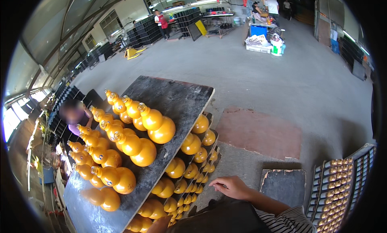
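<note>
Nearest, the right hand [230,187] is resting with fingers loosely spread, holding nothing, just beside the yellow gourd bottles [189,168] lying under the dark board [177,98]. More gourd bottles are lying along the board's left edge. The left hand is lying out of view.

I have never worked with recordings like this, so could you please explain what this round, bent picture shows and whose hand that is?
The picture comes from a wide fisheye camera worn on a person's head, looking down; that is why straight edges curve near the rim. No machine is involved, only bare hands. The right hand, on an arm in a striped sleeve, rests with its fingers curled at the edge of a stacked rack and holds nothing. The left hand is not clearly seen. In front lies a dark board carrying rows of orange gourd-shaped bottles; more of them sit on the levels below. Lower right is a tray of small gold-capped bottles. Other people work farther off across the concrete floor.
</note>
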A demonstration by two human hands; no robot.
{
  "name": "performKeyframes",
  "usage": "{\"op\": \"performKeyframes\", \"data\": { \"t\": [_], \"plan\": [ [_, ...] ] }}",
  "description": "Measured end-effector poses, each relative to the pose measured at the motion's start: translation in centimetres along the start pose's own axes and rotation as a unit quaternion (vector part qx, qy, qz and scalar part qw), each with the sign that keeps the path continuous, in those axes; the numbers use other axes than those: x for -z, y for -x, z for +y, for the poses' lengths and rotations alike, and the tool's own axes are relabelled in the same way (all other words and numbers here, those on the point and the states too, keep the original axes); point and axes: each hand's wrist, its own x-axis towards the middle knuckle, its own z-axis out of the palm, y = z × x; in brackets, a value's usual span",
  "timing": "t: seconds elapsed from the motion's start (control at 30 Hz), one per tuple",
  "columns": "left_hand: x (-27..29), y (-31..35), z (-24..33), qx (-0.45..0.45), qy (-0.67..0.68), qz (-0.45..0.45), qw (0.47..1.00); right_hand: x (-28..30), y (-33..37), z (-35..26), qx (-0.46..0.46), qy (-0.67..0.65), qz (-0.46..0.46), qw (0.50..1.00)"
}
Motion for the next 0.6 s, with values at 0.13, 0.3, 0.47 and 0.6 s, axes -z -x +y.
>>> {"op": "performKeyframes", "data": {
  "t": [0.13, 0.3, 0.47, 0.6],
  "plan": [
    [-0.9, -2.5, -0.8, -0.014, 0.039, -0.02, 0.999, 1.6, 0.2, 0.0, -0.037, 0.01, -0.016, 0.999],
    [-1.9, -4.1, -1.3, -0.014, 0.07, -0.041, 0.997, 2.0, 0.4, 0.5, -0.035, 0.013, 0.008, 0.999],
    [-2.5, -5.1, -1.8, -0.005, 0.088, -0.053, 0.995, 2.1, 0.5, 1.4, -0.034, 0.008, 0.0, 0.999],
    [-2.8, -5.7, -1.9, -0.001, 0.093, -0.059, 0.994, 2.8, 0.4, 1.2, -0.03, -0.001, 0.007, 1.0]
  ]
}}
